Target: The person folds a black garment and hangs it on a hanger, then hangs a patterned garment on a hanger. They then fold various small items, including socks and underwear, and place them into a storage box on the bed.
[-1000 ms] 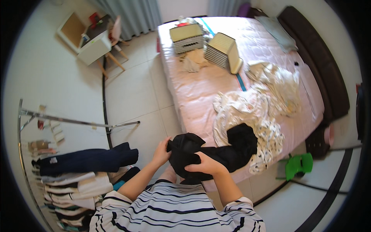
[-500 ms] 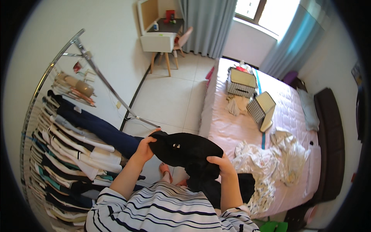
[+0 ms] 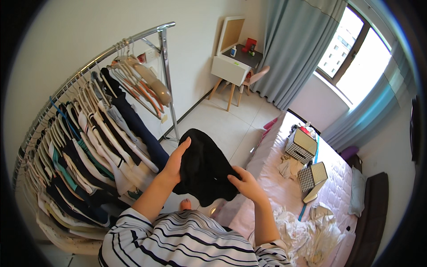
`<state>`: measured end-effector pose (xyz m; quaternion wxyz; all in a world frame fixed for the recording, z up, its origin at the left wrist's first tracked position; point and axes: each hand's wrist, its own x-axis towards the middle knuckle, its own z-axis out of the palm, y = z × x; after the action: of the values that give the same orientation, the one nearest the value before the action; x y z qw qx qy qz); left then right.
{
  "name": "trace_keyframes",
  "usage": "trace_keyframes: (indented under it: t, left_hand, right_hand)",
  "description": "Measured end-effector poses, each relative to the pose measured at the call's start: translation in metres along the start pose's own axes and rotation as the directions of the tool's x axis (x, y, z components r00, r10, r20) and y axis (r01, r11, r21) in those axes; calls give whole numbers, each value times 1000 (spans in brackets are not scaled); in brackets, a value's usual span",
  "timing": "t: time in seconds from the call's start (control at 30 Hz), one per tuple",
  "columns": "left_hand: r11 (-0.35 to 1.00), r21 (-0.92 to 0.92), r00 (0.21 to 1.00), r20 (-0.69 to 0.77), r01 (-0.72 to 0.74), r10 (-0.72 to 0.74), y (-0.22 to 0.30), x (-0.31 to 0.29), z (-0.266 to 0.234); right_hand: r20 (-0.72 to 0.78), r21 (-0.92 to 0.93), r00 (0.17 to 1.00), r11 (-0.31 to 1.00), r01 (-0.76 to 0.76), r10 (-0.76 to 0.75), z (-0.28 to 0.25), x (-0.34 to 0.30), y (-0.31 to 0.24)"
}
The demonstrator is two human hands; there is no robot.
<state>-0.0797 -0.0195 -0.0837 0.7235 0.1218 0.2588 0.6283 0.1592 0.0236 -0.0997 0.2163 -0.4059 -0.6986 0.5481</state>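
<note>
Two hands (image 3: 175, 165) grip a black garment (image 3: 204, 167) by opposite edges, between clothes rack (image 3: 167, 66) and bed (image 3: 270, 153)

On pink quilted bed (image 3: 258, 189), see checked box (image 3: 299, 149) with cream top; just beside it, second checked box (image 3: 307, 179) with cream flap sticking out; near both, rumpled beige cloth (image 3: 290, 168); closer in, crumpled heap of white fabric (image 3: 318, 227); along right edge, grey pillow (image 3: 357, 191). On dark-topped white desk (image 3: 229, 69): bottle (image 3: 233, 51), red object (image 3: 250, 44). On pale tiled floor (image 3: 213, 118): desk, pink chair (image 3: 259, 78), bare foot (image 3: 185, 204).
</note>
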Motion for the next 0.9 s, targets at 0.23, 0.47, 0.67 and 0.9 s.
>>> trace_keyframes:
  t: [0.23,0.47,0.67,0.9]
  left_hand:
    - [897,413,986,22,-158,163,11,-8,-10]
    - [316,884,864,167,-344,475,42,-1,-51]
    - [109,950,712,139,-291,688,49,-6,-61]
    - [40,972,683,133,-232,718,55,-6,-73]
  right_hand:
    - [30,-138,924,914,381,-381,57,61,-74]
    - [22,-249,806,777,578,-592,106,109,-124]
    - [65,-294,687,644,706,-723,149,159,-140]
    - [99,-265,828,787,557,-553,176,184,-142]
